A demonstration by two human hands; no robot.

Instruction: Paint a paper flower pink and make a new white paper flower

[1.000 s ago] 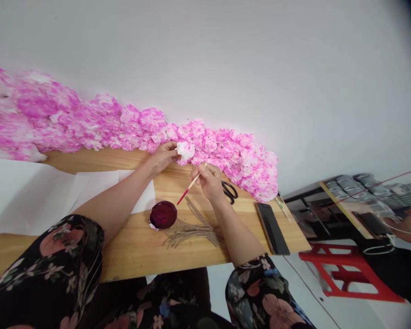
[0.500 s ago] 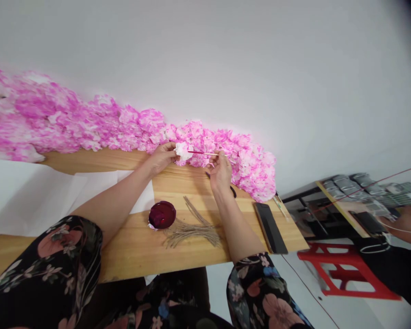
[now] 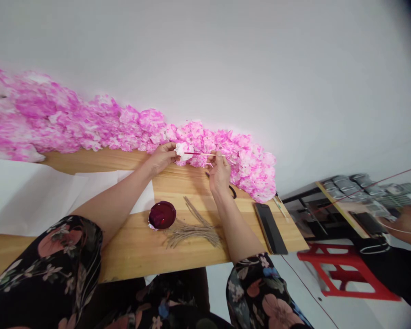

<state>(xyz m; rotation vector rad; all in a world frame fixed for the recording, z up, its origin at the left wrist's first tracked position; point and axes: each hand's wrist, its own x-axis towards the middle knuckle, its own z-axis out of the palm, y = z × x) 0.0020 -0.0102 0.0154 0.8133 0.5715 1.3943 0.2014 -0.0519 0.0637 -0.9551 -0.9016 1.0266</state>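
My left hand [image 3: 165, 156] pinches a small white paper flower [image 3: 180, 150] with a little pink on it. In my right hand [image 3: 219, 170] is a thin pale stick [image 3: 205, 154], its far half stained dark red, held level between the fingertips. The stick's red tip lies over the flower's petals. Below the hands stands a small bowl of dark red liquid [image 3: 162, 215]. A bundle of thin brown twigs [image 3: 193, 232] lies to its right. A dark-handled tool [image 3: 233, 191] is partly hidden behind my right wrist.
Pink and white paper flowers [image 3: 123, 125] are heaped along the wall. White paper sheets [image 3: 30, 196] cover the table's left. A black phone [image 3: 270, 228] lies near the right edge. Beyond are a red stool [image 3: 349, 274] and another person's arm [image 3: 406, 224].
My right hand has shifted slightly left, and the stick's red tip now reaches further over the white flower. My left hand stays nearly still.
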